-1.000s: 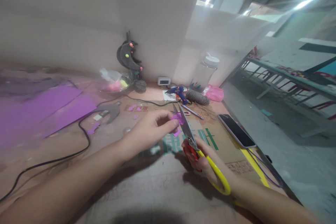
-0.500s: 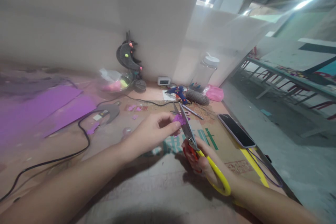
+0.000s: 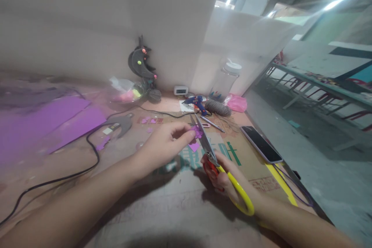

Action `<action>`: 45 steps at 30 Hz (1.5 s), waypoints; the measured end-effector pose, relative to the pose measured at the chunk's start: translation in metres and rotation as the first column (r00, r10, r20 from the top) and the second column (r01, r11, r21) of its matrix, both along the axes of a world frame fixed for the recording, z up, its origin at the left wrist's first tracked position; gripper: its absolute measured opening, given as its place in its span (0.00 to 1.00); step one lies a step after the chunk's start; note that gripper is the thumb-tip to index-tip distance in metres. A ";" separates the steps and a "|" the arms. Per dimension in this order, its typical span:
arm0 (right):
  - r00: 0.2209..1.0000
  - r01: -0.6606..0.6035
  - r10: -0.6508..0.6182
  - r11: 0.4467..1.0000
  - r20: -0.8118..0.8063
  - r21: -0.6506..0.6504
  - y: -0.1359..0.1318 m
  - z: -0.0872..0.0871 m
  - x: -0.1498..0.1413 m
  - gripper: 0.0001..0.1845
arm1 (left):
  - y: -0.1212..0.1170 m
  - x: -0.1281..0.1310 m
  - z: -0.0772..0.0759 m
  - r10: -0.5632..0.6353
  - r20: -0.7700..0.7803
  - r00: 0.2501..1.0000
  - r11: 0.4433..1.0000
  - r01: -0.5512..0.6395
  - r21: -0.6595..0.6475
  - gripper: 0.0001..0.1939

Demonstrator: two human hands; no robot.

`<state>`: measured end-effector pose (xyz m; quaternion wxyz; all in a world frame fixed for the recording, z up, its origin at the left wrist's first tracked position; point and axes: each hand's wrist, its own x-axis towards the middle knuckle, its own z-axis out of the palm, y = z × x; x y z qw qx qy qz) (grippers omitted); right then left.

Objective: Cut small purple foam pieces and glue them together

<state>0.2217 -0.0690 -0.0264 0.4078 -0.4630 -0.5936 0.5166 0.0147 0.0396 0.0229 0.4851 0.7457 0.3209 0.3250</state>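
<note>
My left hand [image 3: 177, 139] pinches a small purple paper piece [image 3: 198, 131] between thumb and fingers. My right hand [image 3: 221, 170] grips a pair of scissors [image 3: 207, 141] with a yellow and a red handle loop. The blades point away from me, slightly parted, right against the paper. Below the pinch, a purple scrap [image 3: 194, 146] shows over the cardboard; whether it is joined to the held piece I cannot tell. Small purple cut-outs [image 3: 148, 120] lie beyond my left hand.
Purple sheets [image 3: 72, 116] and a black cable [image 3: 93, 151] lie at left. Along the wall are a grey moon-shaped figure [image 3: 141, 62], a small clock [image 3: 180, 90], a blue glue gun [image 3: 197, 104], grey yarn [image 3: 217, 107] and a bottle [image 3: 225, 81]. A phone [image 3: 261, 144] rests near the right edge.
My left hand has shifted slightly left with the paper. A purple scrap now shows below the pinch, where little of it showed before. The right hand and scissors have barely moved.
</note>
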 end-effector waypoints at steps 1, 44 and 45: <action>1.000 0.001 -0.001 1.000 0.004 -0.002 0.000 0.000 0.000 0.38 | 0.000 0.000 0.000 0.006 -0.005 1.000 1.000 -0.006 0.008 0.17; 0.991 -0.112 0.104 0.989 0.090 0.098 0.004 -0.010 0.006 0.42 | -0.003 -0.001 0.001 0.008 0.059 0.998 1.000 -0.010 0.029 0.11; 0.991 -0.109 0.100 0.989 0.093 0.099 0.005 -0.010 0.006 0.42 | -0.003 -0.001 0.001 0.008 0.063 0.998 1.000 -0.010 0.025 0.11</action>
